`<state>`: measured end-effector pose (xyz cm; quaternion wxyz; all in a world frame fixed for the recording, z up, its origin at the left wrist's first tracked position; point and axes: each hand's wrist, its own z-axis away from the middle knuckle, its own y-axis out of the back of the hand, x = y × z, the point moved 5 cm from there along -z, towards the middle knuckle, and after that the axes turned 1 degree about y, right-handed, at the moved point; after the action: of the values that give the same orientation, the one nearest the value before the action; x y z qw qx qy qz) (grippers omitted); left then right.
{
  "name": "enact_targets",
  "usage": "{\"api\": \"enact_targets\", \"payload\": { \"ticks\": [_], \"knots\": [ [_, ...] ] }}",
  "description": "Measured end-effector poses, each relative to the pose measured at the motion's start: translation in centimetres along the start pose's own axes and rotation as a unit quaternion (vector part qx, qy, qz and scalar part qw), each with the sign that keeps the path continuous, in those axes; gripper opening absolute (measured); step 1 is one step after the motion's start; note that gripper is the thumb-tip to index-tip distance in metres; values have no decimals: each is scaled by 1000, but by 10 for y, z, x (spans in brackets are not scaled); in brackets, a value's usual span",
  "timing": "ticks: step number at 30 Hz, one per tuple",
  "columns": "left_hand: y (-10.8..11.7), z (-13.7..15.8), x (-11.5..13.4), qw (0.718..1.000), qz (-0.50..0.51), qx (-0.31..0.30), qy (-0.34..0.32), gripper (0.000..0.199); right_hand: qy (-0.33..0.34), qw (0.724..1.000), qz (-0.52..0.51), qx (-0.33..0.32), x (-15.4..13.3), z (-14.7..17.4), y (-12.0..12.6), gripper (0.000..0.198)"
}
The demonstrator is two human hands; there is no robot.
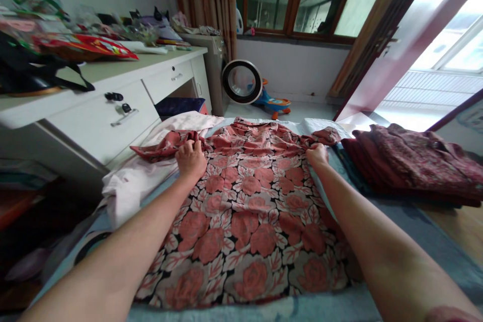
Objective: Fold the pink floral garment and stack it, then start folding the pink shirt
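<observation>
A floral shirt (252, 196) in coral, grey and black lies spread out in front of me, its collar end away from me and its hem near me. Fingers curled, my left hand (191, 158) grips the shirt at its left shoulder, where the sleeve sticks out to the left. On the opposite side my right hand (317, 154) is closed on the cloth by the right sleeve, which is bunched beyond it. Under the shirt is a light blue cloth cover (294, 309). A pale pink garment (130, 181) lies crumpled left of my left hand.
Folded dark red patterned clothes (422, 161) are stacked at the right. A white desk (113, 110) piled with bags and small items stands left. Beyond are an open washer door (242, 82), a blue ride-on toy (273, 102) and an open door (400, 35).
</observation>
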<state>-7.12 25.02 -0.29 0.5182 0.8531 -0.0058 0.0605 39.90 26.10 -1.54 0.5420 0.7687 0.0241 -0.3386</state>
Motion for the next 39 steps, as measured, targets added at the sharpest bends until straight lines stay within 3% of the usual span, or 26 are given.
{"api": "enact_targets", "payload": {
  "ticks": [2, 4, 7, 9, 12, 15, 18, 23, 26, 31, 35, 39],
  "knots": [
    [8, 9, 18, 997, 33, 10, -70, 36, 32, 999, 3, 24, -7, 18, 5, 37],
    [12, 27, 43, 978, 77, -27, -191, 32, 153, 988, 13, 35, -23, 45, 8, 32],
    [11, 61, 72, 932, 123, -113, -322, 37, 300, 952, 53, -22, -34, 88, 4, 27],
    [9, 78, 81, 913, 121, -164, -353, 44, 324, 938, 107, -57, -28, 105, 4, 23],
    [9, 87, 83, 916, 88, -203, -335, 48, 267, 946, 171, -62, -7, 107, 14, 24],
    [17, 89, 90, 934, 75, -187, -294, 48, 178, 966, 181, -52, 11, 101, 28, 26],
    [25, 105, 112, 925, 107, -187, -313, 52, 111, 975, 182, -68, 19, 104, 34, 24],
    [21, 138, 138, 898, 130, -229, -354, 60, 97, 979, 142, -107, 14, 121, 32, 13],
    [17, 143, 137, 896, 133, -223, -360, 61, 93, 985, 111, -91, 10, 124, 36, 13],
    [18, 141, 133, 895, 149, -202, -367, 60, 17, 999, 13, -49, 12, 127, 47, 15],
    [23, 141, 134, 897, 148, -208, -362, 60, -24, 988, -69, -137, 19, 145, 48, 23],
    [34, 143, 135, 896, 153, -188, -373, 57, -14, 967, -120, -226, 27, 169, 53, 37]
  ]
}}
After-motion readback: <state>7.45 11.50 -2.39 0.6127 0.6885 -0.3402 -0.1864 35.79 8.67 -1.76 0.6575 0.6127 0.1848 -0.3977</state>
